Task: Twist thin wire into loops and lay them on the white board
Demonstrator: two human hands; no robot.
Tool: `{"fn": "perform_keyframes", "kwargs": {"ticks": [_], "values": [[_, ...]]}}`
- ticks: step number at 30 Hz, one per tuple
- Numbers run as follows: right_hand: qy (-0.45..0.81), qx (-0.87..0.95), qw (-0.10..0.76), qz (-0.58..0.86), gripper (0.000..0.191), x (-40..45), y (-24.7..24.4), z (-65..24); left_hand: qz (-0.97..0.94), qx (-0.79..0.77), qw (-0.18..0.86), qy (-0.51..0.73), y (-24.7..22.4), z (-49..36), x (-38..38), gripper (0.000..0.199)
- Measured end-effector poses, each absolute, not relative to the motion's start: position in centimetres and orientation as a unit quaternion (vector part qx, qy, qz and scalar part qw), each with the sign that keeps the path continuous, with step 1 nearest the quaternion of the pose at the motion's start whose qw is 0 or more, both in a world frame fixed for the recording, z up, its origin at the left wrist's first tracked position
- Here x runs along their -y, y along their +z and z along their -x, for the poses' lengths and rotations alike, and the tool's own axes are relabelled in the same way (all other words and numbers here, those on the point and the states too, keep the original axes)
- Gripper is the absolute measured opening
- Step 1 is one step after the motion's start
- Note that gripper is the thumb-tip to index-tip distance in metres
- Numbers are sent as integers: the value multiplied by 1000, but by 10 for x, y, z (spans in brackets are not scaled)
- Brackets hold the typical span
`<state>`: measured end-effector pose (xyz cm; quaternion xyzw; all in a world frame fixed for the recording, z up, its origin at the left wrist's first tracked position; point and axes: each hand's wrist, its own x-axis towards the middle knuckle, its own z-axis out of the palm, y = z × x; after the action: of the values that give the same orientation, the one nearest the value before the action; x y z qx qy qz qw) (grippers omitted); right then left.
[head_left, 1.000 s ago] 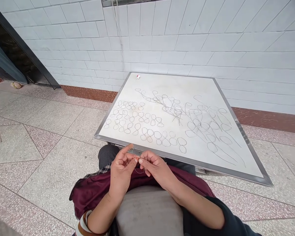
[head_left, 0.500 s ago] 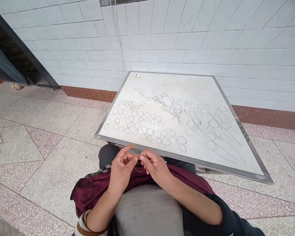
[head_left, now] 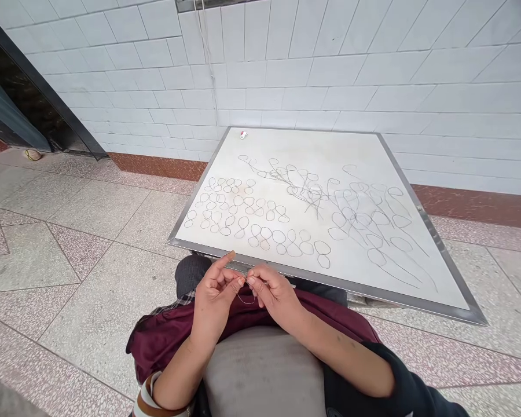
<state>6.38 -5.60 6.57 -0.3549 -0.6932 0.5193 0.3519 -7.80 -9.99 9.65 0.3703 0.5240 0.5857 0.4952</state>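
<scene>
Both hands meet over my lap, just in front of the table's near edge. My left hand pinches a thin wire between thumb and forefinger, with another finger stretched up. My right hand pinches the same wire right beside it. A small curve of the wire hangs below the fingertips; the part inside the pinch is hidden. On the table nearby lie several wire figure-eights in rows at the left, and several wires with one loop and long tails at the right.
A white table with a metal edge stands before me, against a tiled wall. A small red and white object sits at its far left corner. Dark red cloth covers my lap. A dark doorway is at the left.
My fingertips have shifted very slightly, still pinching the wire. The view has moved a little; the things on the table lie as before.
</scene>
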Motion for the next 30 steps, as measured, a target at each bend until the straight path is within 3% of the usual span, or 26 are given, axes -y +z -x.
{"fn": "perform_keyframes", "kwargs": {"ticks": [3, 6, 12, 21, 26, 30], "values": [[497, 714, 347, 351, 25, 54, 69, -67, -375, -530, 492, 580, 97, 79, 101, 52], [558, 681, 330, 341, 15, 48, 75, -71, -390, -530, 495, 567, 97, 79, 102, 57], [678, 628, 275, 264, 27, 34, 86, -77, -433, -534, 493, 532, 95, 81, 103, 65], [584, 641, 399, 298, 19, 47, 72, -71, -418, -549, 517, 507, 95, 75, 102, 57], [606, 614, 396, 315, 17, 49, 69, -68, -405, -551, 517, 514, 98, 72, 101, 60], [540, 644, 442, 314, 14, 52, 68, -67, -403, -549, 530, 505, 96, 70, 102, 59]]}}
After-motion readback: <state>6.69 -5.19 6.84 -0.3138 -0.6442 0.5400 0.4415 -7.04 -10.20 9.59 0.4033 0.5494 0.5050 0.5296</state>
